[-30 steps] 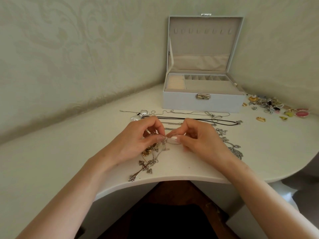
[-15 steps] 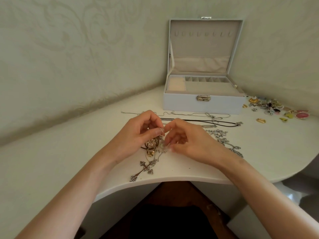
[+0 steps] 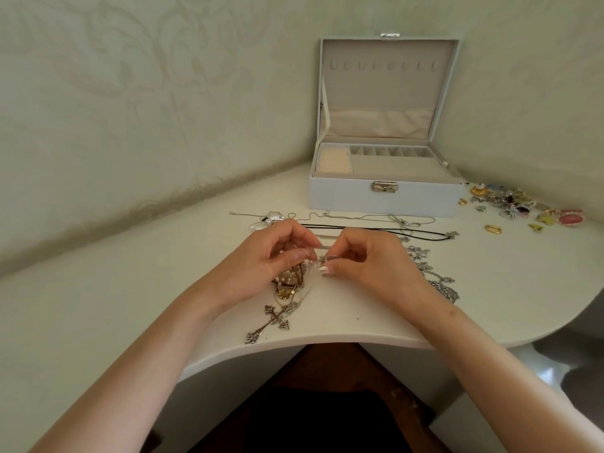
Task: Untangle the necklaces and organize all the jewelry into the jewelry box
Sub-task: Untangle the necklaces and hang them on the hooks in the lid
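Two hands meet in my head view, in front of the open jewelry box (image 3: 385,199), on the side nearer me. I see the left hand (image 3: 264,259) pinching a thin chain (image 3: 322,256) with curled fingers; the right hand (image 3: 369,266) pinches the same chain just beside it. The tangle of necklaces (image 3: 289,284) lies under the left hand on the table (image 3: 163,289), its cross pendant (image 3: 271,322) farthest from the box. Loose earrings (image 3: 523,207) sit to the box's right.

A home: patterned wallpaper (image 3: 130,93), a white corner dressing table (image 3: 98,305), an open jewelry box (image 3: 382,201)
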A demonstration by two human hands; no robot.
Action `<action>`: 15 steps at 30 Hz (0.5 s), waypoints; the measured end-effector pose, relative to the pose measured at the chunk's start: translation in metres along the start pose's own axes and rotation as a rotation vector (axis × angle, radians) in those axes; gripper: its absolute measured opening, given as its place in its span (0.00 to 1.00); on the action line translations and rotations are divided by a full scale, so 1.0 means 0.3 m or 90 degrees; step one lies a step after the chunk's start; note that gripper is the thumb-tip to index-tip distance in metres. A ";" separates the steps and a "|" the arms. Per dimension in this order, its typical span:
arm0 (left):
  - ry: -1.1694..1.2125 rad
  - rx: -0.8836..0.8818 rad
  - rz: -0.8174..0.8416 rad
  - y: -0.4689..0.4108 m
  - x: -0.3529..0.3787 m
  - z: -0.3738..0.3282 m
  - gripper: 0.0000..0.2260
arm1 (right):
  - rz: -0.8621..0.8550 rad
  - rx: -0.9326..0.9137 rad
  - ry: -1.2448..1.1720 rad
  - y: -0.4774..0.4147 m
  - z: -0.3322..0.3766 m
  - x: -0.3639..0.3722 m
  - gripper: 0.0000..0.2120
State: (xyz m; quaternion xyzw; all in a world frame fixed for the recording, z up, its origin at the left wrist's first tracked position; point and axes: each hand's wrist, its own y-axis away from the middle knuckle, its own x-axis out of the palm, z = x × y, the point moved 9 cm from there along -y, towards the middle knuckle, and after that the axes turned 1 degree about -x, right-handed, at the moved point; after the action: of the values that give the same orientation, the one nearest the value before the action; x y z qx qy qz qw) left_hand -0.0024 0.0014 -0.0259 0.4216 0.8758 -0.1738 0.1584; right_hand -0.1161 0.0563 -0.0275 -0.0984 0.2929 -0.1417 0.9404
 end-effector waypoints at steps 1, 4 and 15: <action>0.003 -0.004 0.007 0.000 0.003 0.001 0.09 | -0.001 0.001 -0.035 0.004 -0.002 -0.002 0.10; -0.014 -0.012 0.014 -0.001 0.007 0.010 0.10 | -0.006 -0.009 -0.101 0.015 -0.005 -0.003 0.08; -0.113 -0.029 0.041 -0.001 0.032 0.034 0.08 | -0.057 -0.047 -0.132 0.028 0.010 -0.034 0.10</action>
State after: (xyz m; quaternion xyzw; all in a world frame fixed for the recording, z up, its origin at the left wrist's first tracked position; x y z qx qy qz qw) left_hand -0.0069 0.0032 -0.0391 0.4290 0.8479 -0.1852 0.2503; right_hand -0.1206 0.0678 -0.0220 -0.1602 0.1945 -0.1616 0.9541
